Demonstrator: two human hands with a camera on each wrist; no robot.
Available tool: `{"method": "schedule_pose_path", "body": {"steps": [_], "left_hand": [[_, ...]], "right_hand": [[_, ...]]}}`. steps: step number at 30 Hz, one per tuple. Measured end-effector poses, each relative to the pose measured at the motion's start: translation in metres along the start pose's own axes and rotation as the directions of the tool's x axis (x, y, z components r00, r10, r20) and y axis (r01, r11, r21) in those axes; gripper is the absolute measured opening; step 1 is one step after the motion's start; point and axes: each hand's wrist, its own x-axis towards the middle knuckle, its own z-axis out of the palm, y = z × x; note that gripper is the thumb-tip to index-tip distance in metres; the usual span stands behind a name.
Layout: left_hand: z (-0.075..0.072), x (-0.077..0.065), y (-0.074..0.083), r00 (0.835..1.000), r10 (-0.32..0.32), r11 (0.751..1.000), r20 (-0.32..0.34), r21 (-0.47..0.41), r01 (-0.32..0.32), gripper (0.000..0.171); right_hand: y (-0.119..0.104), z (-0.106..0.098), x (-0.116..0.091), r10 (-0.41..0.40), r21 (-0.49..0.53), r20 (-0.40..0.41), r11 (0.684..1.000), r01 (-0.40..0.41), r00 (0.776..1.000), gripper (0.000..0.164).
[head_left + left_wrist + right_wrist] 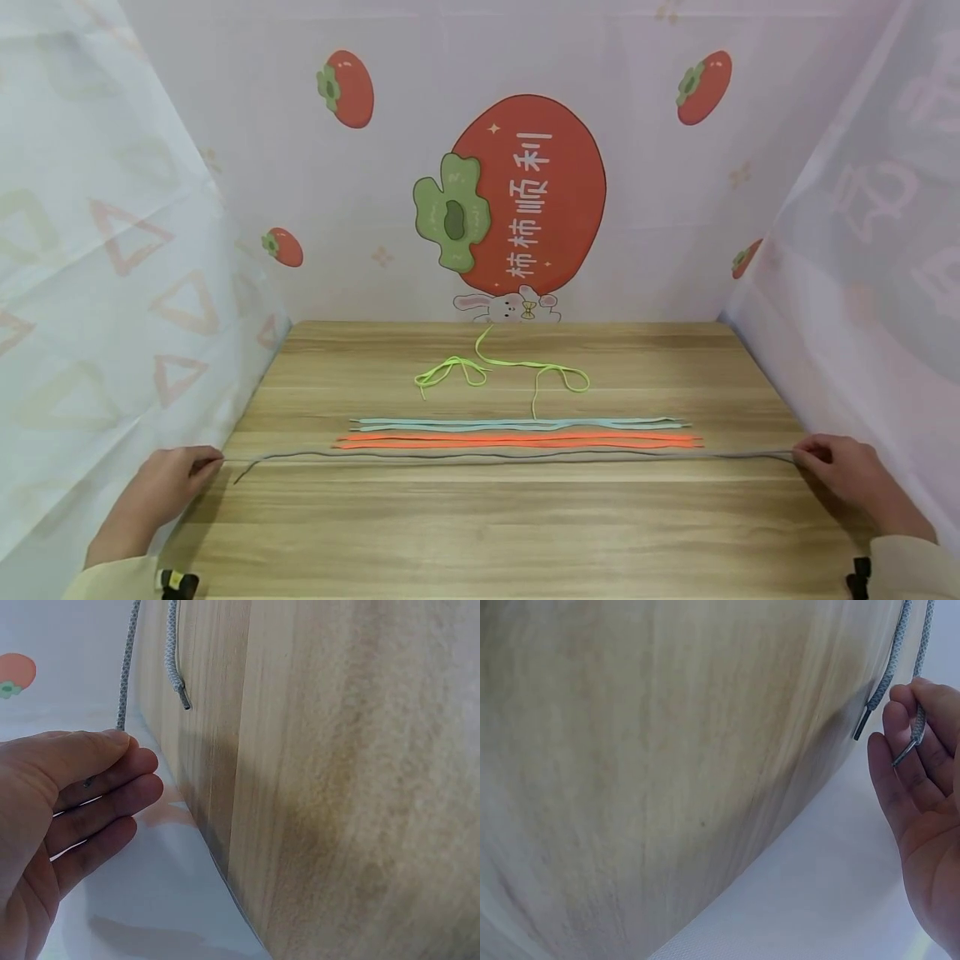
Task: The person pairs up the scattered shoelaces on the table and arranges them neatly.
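Between my two hands a grey shoelace [126, 667] stretches across the table, roughly parallel to the front edge. My left hand [161, 483] pinches one end of it between thumb and index finger, the other fingers loosely bent. At the far right my right hand [855, 475] pinches the opposite end, and the lace's hard tip [904, 754] hangs over the fingers in the right wrist view. A second grey shoelace [270, 456] runs alongside the held one, its left end bending toward the front. Its other tip [862, 724] shows beside my right fingers.
Behind the grey laces lie straight orange shoelaces [517, 437] and light blue shoelaces [480, 422]. Farther back are a looped yellow-green shoelace [453, 360] and another curving yellow-green shoelace [517, 363]. White printed cloth [660, 208] encloses the wooden table [510, 533] at the back and sides.
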Motion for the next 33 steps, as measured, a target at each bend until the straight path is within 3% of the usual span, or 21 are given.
{"method": "schedule_pose_path", "body": {"steps": [3, 12, 19, 28, 33], "left_hand": [[0.001, 0.000, 0.000, 1.000, 0.009, 1.000, -0.009, 0.009, -0.009, 0.004], [0.003, -0.001, 0.003, 0.998, -0.003, 1.000, 0.060, -0.017, 0.004, 0.008], [0.008, -0.002, 0.005, 1.000, 0.015, 1.000, 0.025, -0.012, -0.015, 0.006], [0.017, 0.001, 0.006, 0.992, 0.084, 0.996, -0.090, 0.009, -0.084, 0.015], [0.020, 0.003, 0.009, 0.997, 0.060, 0.998, -0.054, -0.020, -0.061, 0.013]], "right_hand": [[-0.002, 0.000, 0.001, -0.005, 0.001, -0.008, 1.000, 0.005, 1.000, 0.011], [0.000, 0.004, 0.002, 0.006, 0.000, 0.015, 1.000, -0.006, 1.000, 0.012], [-0.001, 0.006, 0.001, -0.009, -0.002, -0.007, 1.000, 0.009, 1.000, 0.010], [-0.004, 0.008, 0.001, -0.014, -0.008, 0.003, 1.000, 0.014, 1.000, 0.010], [-0.009, 0.007, 0.002, 0.032, -0.002, 0.052, 0.999, -0.032, 0.998, 0.014]]}}
